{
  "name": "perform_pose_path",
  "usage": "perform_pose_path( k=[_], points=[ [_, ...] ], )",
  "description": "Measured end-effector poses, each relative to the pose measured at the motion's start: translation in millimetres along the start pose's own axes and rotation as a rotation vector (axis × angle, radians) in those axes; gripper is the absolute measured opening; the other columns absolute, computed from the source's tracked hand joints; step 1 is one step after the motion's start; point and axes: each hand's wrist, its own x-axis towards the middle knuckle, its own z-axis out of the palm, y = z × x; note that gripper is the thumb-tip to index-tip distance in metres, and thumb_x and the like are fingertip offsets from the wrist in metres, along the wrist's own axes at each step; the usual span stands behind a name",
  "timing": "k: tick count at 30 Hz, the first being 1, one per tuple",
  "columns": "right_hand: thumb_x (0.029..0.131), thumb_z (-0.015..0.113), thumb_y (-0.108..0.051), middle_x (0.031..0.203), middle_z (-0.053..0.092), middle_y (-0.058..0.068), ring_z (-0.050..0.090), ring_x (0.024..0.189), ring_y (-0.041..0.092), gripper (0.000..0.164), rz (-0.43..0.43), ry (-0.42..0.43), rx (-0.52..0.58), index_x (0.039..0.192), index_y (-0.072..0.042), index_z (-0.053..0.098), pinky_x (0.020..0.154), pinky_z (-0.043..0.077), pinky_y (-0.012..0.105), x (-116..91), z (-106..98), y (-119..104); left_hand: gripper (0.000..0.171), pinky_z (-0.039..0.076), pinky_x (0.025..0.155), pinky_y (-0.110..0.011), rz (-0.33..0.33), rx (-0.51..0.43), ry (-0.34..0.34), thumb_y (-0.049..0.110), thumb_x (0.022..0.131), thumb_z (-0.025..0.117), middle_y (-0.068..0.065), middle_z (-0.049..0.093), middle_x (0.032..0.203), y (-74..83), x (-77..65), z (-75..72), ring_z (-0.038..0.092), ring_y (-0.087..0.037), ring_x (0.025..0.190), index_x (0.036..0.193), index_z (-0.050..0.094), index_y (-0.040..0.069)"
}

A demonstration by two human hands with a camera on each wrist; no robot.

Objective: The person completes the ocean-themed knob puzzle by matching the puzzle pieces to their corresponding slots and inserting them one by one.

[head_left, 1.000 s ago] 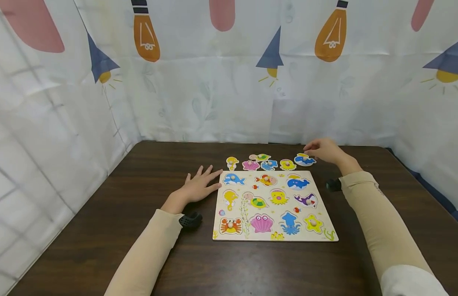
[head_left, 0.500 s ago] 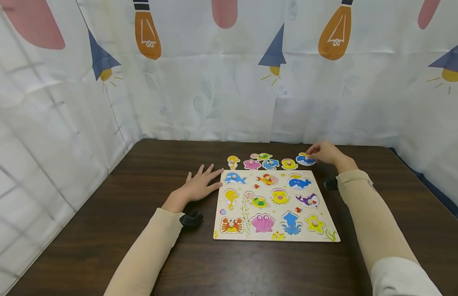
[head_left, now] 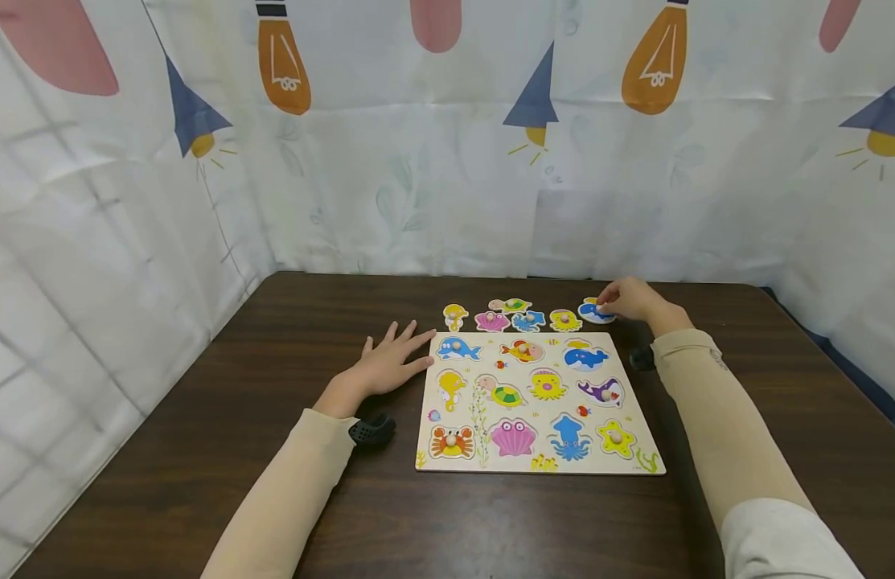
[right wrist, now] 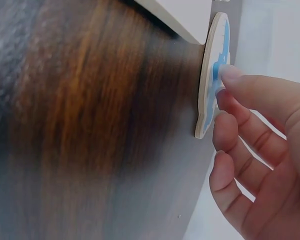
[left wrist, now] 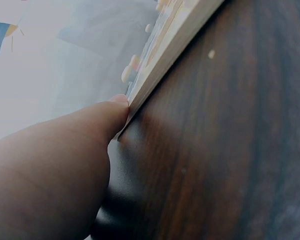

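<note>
My left hand (head_left: 384, 363) lies with spread fingers at the far left corner of a wooden peg puzzle board (head_left: 599, 466). In the left wrist view its thumb (left wrist: 102, 116) touches the board's edge. Beyond the board's far right corner, my right hand (head_left: 635, 300) pinches the small blue knob of a whale puzzle piece (head_left: 589, 310). The right wrist view has the thumb on that knob (right wrist: 216, 70), with the index fingertip partly hidden behind it and the other fingers loosely curled. The whale piece (right wrist: 206, 106) seems to lie flat on the table.
Loose pieces lie along the board's far edge: a seahorse (head_left: 454, 317), a pink shell (head_left: 492, 322), a turtle (head_left: 515, 305), a blue squid (head_left: 528, 321) and a yellow octopus (head_left: 565, 320). Knobbed pieces, such as a crab (head_left: 452, 441) and a starfish (head_left: 616, 438), sit in the board.
My right fingers have shifted slightly over the whale piece and closed on its knob. The left hand keeps its place on the board's edge.
</note>
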Motion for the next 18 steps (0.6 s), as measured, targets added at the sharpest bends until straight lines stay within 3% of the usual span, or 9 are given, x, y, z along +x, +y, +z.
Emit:
perform_pose_path(
  k=[18],
  points=[
    [0.104, 0.059, -0.006, 0.113, 0.064, 0.027, 0.057, 0.094, 0.037, 0.022, 0.038, 0.005, -0.097, 0.117, 0.009, 0.065, 0.092, 0.051, 0.054, 9.1, 5.7, 1.7, 0.069, -0.004, 0.114, -0.074, 0.002, 0.002, 0.002, 0.053, 0.106, 0.049, -0.014, 0.009, 0.171, -3.4, 4.0, 1.6, -0.004, -0.043, 0.155, 0.165, 0.027, 0.027]
  ],
)
